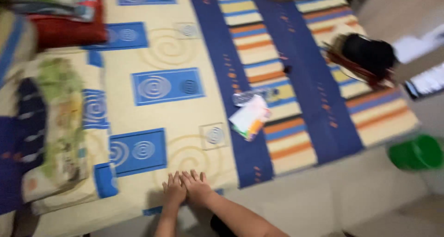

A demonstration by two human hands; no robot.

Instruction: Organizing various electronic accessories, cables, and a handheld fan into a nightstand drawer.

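Note:
My left hand (173,191) and my right hand (196,186) lie flat side by side on the near edge of a bed. The bedsheet (185,56) is yellow with blue squares and spiral rings, and striped blue, orange and yellow on the right. Both hands press on the sheet with fingers slightly spread and hold nothing. The frame is blurred by motion.
A small white and orange packet (251,117) lies mid-bed. A black bag with red straps (367,54) sits at the right edge. Folded cloths and a pillow (55,121) are piled on the left, a red cushion (69,29) behind. A green bucket (416,152) stands on the floor.

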